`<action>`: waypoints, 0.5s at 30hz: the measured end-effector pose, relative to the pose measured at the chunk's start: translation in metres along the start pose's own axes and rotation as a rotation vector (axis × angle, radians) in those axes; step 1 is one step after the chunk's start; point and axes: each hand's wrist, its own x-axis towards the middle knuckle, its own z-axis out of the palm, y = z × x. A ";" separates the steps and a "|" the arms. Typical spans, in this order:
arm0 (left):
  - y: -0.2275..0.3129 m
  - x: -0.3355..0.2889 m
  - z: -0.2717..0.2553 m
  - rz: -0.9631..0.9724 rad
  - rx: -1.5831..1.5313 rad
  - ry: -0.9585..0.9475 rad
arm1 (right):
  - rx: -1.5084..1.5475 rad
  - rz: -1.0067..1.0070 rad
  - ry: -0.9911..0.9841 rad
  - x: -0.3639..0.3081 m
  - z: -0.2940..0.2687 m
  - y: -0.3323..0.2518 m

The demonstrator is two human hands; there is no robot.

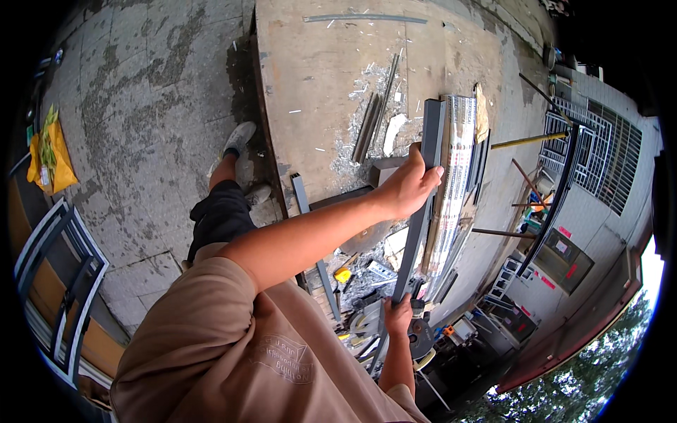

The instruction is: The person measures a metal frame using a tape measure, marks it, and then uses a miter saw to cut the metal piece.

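A long dark grey metal profile (pixel 412 247) runs lengthwise in front of me, tilted over the worktable. My left hand (pixel 409 185) is closed round its upper half, with fingers and thumb on its sides. Lower down, my right hand (pixel 398 315) grips the same profile near my body. Beside it on the right lies a bundle of profiles in clear printed film (pixel 457 166). Under my left forearm rests a thinner grey profile (pixel 302 196). A yellow tool or case (pixel 343 275) sits among shavings near a saw (pixel 364 321), which the profile and right arm partly hide.
The wooden worktable (pixel 296 63) carries dark offcuts (pixel 374 116), shavings and a strip (pixel 364 17) at its far end. On the left are paving, a yellow bag (pixel 53 158) and stacked window frames (pixel 63 289). A yellow bar (pixel 529 139) and barred window (pixel 599 151) stand right.
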 end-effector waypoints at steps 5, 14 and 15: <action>0.005 -0.001 -0.001 -0.072 -0.054 -0.012 | -0.031 -0.017 0.038 -0.002 0.003 0.001; 0.004 -0.003 -0.005 0.022 -0.054 -0.036 | -0.019 -0.006 0.065 -0.003 0.002 -0.006; 0.006 -0.004 -0.006 0.043 -0.029 -0.038 | -0.018 -0.002 0.057 -0.003 0.003 -0.007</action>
